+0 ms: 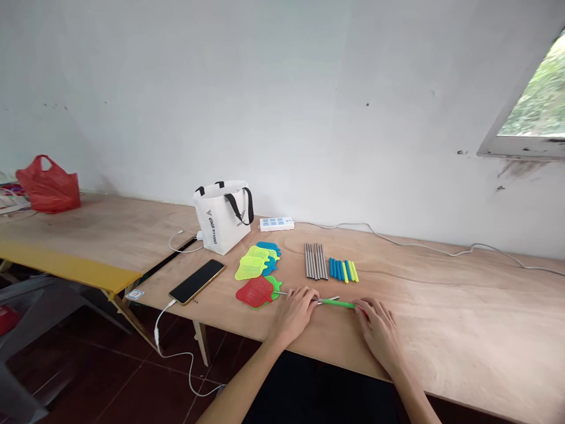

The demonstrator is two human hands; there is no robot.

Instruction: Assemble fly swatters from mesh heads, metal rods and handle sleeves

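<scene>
Both hands, left hand (296,311) and right hand (378,327), rest near table edge (335,364).

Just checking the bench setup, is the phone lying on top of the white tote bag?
No, the phone lies flat on the wooden table, in front of the white tote bag.

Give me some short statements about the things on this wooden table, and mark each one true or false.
1. The left hand and the right hand both touch the green-handled rod. True.
2. The phone lies to the right of the grey metal rods. False: it lies to their left, near the table edge.
3. The white tote bag stands upright beside the power strip. True.
4. The red plastic bag sits between the two hands. False: it sits far left, on another table.
5. The red swatter head lies on the table. True.
</scene>
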